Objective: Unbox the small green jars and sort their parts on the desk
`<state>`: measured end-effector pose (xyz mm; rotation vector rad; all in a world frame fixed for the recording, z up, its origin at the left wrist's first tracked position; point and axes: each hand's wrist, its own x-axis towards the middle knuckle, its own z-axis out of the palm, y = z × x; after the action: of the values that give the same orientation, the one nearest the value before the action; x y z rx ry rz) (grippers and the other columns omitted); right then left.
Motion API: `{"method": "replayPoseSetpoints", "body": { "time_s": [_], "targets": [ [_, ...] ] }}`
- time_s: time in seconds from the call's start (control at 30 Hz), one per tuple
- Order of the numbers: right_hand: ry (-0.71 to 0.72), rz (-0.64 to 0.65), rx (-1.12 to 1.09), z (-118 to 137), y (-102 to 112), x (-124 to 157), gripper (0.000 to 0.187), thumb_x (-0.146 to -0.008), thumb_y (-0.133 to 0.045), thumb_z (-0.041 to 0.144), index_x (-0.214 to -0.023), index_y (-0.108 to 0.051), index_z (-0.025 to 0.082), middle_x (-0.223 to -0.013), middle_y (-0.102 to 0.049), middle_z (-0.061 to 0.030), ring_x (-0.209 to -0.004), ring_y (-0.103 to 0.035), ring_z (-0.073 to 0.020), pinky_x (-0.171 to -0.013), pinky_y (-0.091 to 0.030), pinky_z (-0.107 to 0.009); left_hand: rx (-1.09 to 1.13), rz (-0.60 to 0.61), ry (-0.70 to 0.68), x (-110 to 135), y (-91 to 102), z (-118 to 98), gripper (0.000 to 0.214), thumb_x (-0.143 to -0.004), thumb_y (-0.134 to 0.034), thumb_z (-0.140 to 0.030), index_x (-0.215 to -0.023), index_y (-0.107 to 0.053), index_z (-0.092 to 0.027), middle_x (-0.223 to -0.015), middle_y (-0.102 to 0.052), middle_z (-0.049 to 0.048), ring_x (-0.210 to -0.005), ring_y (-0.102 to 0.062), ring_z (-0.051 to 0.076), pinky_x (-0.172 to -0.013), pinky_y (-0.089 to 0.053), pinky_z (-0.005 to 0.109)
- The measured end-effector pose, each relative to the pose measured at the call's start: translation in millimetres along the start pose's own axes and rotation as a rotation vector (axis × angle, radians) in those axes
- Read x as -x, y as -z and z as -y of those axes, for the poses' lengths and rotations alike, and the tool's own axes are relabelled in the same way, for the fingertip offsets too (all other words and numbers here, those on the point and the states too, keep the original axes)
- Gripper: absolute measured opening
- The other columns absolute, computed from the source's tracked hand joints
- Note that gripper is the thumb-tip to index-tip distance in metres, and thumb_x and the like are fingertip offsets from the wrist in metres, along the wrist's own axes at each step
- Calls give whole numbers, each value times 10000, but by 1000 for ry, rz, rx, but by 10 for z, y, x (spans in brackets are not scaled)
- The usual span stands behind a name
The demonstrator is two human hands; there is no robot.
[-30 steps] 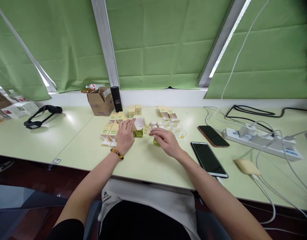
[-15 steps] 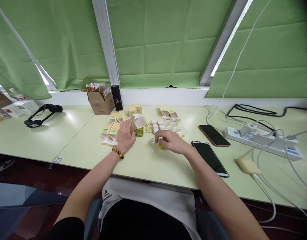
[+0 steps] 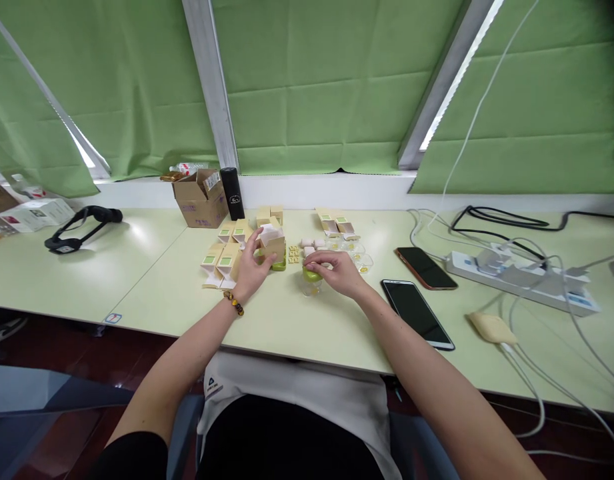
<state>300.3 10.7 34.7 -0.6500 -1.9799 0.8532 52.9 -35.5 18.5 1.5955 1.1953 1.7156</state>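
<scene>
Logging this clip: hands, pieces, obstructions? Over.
Left hand holding small carton. Right hand gripping green lid over clear jar. Nearer phone beside right forearm, not between hands.

Premises: an office or similar indoor workroom; the exact type cannot be confirmed. Positions are referenced to the white power strip [image 3: 524,285]. The strip rests on a long pale counter [image 3: 307,333], with a panel seam well to its left. Plugs crowd its top. A black cable [image 3: 504,223] lies behind it; two phones [image 3: 417,313] lie to its left. Beyond it hang green blinds [image 3: 311,87]. Far left of it stands an opened cardboard box [image 3: 199,205].
</scene>
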Motion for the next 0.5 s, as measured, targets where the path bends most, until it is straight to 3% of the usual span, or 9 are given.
{"method": "replayPoseSetpoints", "body": {
  "time_s": [0.2,0.5],
  "targets": [
    [59,49,83,-50,-25,14,194,-937,-672,333,-854,-825,247,-932,-818,-60,-907,-753,-245,-880,-582,-405,359,41,122,-51,8,27,886,-799,-871,-524,-1534,-464,-241,-1367,-683,134,-1298,-639,308,-1046,-576,420],
    [64,99,141,-117,-36,38,168,-901,-676,276,-818,-821,257,-919,-824,-46,-899,-759,-249,-866,-587,-408,686,110,265,-41,4,-89,686,-823,-828,-352,-1434,-524,-284,-1477,-640,116,-1311,-633,327,-962,-601,499]
  ]
}}
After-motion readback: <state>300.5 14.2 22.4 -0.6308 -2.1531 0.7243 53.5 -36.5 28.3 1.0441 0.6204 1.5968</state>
